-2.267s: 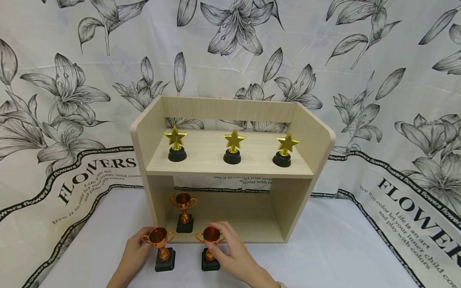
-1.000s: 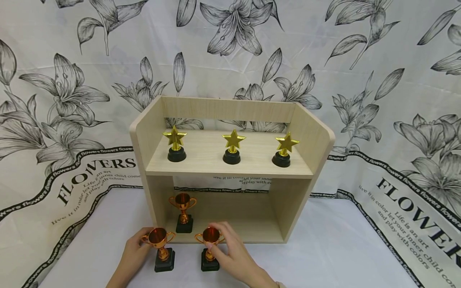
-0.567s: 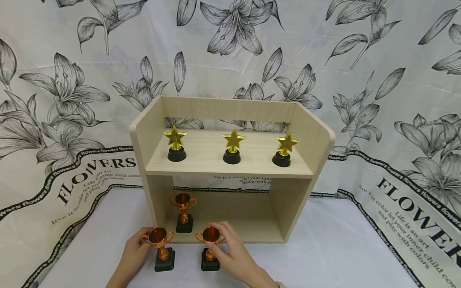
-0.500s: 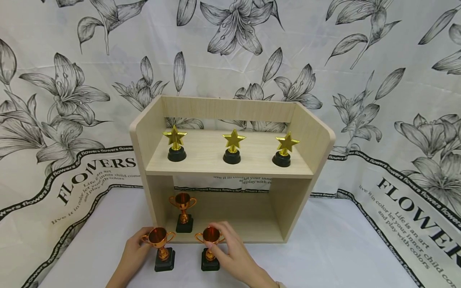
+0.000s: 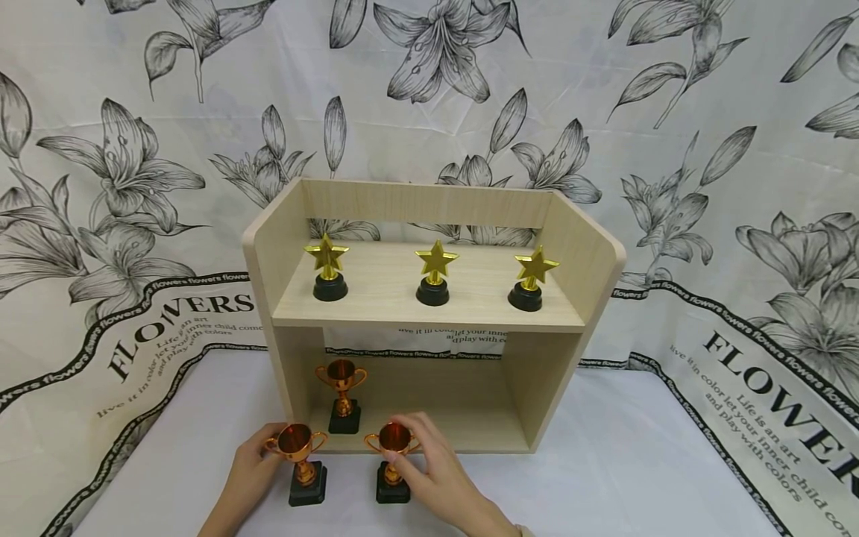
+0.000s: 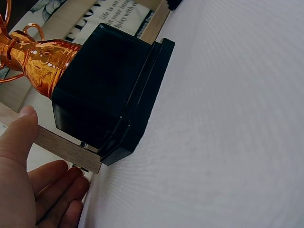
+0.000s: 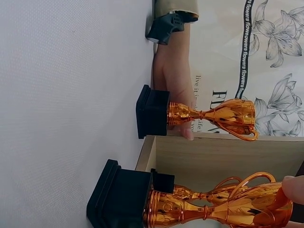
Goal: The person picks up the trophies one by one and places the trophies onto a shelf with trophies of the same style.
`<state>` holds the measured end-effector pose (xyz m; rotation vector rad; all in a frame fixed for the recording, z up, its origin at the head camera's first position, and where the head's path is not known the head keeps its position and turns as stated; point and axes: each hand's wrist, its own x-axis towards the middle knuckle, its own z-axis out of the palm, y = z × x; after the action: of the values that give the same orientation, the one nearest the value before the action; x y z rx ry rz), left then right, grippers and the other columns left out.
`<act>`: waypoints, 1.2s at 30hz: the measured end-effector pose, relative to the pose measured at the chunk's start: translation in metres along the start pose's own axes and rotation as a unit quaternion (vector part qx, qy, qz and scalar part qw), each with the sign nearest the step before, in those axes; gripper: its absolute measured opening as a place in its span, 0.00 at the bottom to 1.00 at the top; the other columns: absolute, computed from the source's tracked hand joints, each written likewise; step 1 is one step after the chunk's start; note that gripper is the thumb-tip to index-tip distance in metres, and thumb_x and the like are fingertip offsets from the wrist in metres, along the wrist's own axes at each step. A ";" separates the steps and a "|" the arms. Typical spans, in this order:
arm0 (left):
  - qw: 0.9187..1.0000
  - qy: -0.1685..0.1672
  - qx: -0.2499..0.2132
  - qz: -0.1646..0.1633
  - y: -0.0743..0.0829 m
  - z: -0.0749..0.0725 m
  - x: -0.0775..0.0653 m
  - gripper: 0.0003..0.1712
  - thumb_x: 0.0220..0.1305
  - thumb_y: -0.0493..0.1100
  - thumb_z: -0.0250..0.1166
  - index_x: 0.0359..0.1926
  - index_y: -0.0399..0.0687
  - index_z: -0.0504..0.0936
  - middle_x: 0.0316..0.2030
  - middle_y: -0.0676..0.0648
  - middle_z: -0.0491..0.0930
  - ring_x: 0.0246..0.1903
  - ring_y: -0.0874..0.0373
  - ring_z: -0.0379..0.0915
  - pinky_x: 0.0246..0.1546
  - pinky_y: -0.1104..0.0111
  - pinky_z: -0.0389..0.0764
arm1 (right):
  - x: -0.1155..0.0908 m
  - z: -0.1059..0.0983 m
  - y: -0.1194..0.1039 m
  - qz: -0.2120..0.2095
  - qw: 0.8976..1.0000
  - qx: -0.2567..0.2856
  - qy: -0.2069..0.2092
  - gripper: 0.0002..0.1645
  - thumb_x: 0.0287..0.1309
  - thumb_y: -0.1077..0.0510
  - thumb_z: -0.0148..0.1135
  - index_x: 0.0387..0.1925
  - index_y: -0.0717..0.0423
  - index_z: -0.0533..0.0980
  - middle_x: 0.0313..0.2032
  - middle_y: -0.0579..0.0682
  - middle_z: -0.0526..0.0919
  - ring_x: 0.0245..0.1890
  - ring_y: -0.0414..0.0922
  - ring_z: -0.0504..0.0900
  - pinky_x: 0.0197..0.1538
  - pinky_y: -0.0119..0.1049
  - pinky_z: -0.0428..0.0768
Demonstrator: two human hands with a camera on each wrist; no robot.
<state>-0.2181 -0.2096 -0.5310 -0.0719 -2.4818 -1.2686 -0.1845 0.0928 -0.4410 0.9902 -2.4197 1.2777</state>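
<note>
Your right hand (image 5: 435, 470) has the right trophy (image 5: 392, 489) high up, fingers clamped on its bowl (image 7: 266, 209) near the rim. The trophy is upright in front of the shelf (image 5: 429, 325), just outside its lower compartment; you cannot tell whether its black base (image 7: 121, 192) touches the white surface (image 5: 604, 462) or sits just clear of it.

Judging by the mirror shine, expect coated plastic: light, stiff, unlikely to give under a squeeze, but slick. Most of the weight probably sits in the blocky base, so a grip this high lets the bottom swing; keep it plumb. For more control, take the bowl lower down, or hold the base by its flat sides. Don't lift by a handle (image 7: 254, 175): those thin loops look like the fragile part, and the narrow stem may be a weak joint.

Your left hand (image 5: 256, 464) is beside the left trophy (image 5: 307, 488), its fingers apart from the thumb and not closed round anything; whether a fingertip brushes the handle, you cannot tell. That trophy stands upright on the surface. Mind the third trophy (image 5: 344, 419), inside the lower compartment towards the left: a loose swing could topple it.
</note>
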 end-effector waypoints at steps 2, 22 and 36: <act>1.000 0.002 0.003 -0.001 -0.001 0.001 0.000 0.16 0.52 0.31 0.62 0.45 0.44 0.81 0.43 0.45 0.82 0.44 0.51 0.74 0.46 0.54 0.72 | 0.000 0.000 0.000 -0.001 1.000 -0.002 0.001 0.25 0.64 0.50 0.54 0.62 0.46 0.65 0.53 0.42 0.71 0.51 0.38 0.72 0.48 0.39 0.76; 1.000 -0.007 0.000 -0.015 -0.002 0.000 0.001 0.17 0.53 0.31 0.60 0.45 0.43 0.80 0.43 0.44 0.82 0.44 0.50 0.74 0.46 0.53 0.72 | 0.001 -0.004 0.000 0.012 1.000 -0.012 0.011 0.26 0.64 0.48 0.54 0.62 0.44 0.65 0.54 0.40 0.72 0.51 0.38 0.71 0.50 0.44 0.74; 1.000 -0.008 -0.002 -0.016 -0.001 0.000 0.000 0.17 0.53 0.31 0.60 0.46 0.41 0.80 0.44 0.41 0.81 0.47 0.46 0.74 0.48 0.49 0.71 | 0.001 -0.007 -0.001 0.028 0.999 -0.019 0.010 0.26 0.63 0.46 0.54 0.61 0.42 0.65 0.55 0.37 0.71 0.54 0.37 0.70 0.55 0.43 0.72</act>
<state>-0.2188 -0.2102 -0.5320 -0.0439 -2.5040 -1.2917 -0.1856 0.0972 -0.4359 0.9013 -2.4626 1.2482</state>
